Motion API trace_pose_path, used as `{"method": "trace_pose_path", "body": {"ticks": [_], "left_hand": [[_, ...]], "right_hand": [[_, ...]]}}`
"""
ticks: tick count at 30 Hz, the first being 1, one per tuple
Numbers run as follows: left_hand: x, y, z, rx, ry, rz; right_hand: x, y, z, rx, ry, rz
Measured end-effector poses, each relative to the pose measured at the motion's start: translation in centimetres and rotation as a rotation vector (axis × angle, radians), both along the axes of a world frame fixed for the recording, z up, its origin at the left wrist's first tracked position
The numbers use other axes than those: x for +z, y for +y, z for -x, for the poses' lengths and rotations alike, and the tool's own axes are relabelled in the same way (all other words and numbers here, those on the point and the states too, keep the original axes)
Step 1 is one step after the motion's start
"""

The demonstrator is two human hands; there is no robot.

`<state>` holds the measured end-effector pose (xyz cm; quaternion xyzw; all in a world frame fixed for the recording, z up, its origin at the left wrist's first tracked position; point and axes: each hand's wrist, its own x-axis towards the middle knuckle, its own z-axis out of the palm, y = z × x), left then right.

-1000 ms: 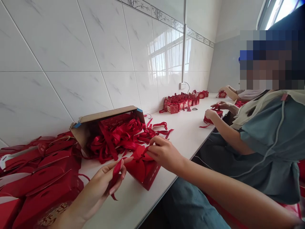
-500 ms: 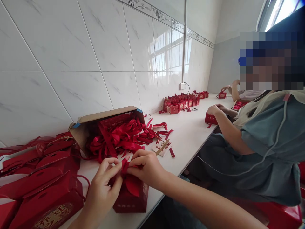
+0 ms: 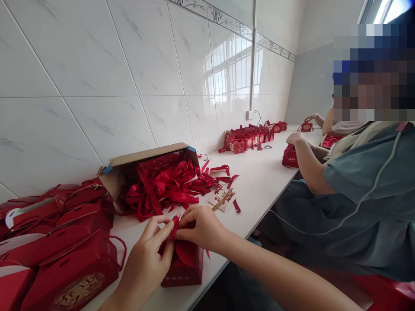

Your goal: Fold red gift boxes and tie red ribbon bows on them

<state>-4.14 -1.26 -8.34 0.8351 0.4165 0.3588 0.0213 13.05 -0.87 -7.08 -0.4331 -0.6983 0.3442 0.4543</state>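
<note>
The person worked with two bare hands at a white worktop (image 3: 259, 181), close to its front edge. The left hand (image 3: 151, 248) had its thumb and forefinger pinched on a red ribbon (image 3: 175, 225), and a short piece of it stuck up over the fingertips. The right hand (image 3: 203, 226) was just beside it, with the thumb and bent fingers pinching at the same ribbon, although its grip was partly hidden. Under both hands a small red box (image 3: 184, 276) stood upright on the worktop.

At the left, near the left forearm, there was a group of bigger red boxes (image 3: 74, 263), packed side by side; the nearest one carried a round golden print and a cord loop. Behind the hands a cardboard carton (image 3: 149, 154) lay with its opening toward the person, and loose red ribbons (image 3: 165, 179) spilled out of it. To the right of these lay a printed card (image 3: 214, 200) with a golden strip across it.

Farther along, a co-worker in a grey-blue top (image 3: 366, 190) held another red box (image 3: 289, 159) near the edge. Beyond, finished-looking boxes (image 3: 248, 140) stood in rows by the tiled wall (image 3: 97, 65), below a socket (image 3: 251, 115)
</note>
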Motion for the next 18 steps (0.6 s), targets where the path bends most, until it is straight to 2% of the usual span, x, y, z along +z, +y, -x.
{"method": "trace_pose_path", "body": {"ticks": [3,9,14,18], "left_hand": [[0.3,0.0,0.0,-0.047,-0.048,0.034],[1.0,1.0,0.5,-0.238,-0.101,0.142],[1.1,1.3,0.8,-0.187,-0.104,0.113],[1.5,1.7,1.4,-0.14,-0.052,0.049]], "right_hand": [[0.7,0.0,-0.2,0.039,-0.019,0.105],[2.0,0.9,-1.8,0.163,-0.122,0.254],[2.2,1.3,-1.9,0.202,-0.21,0.233],[2.3,1.1,-2.0,0.148,-0.254,0.176]]}}
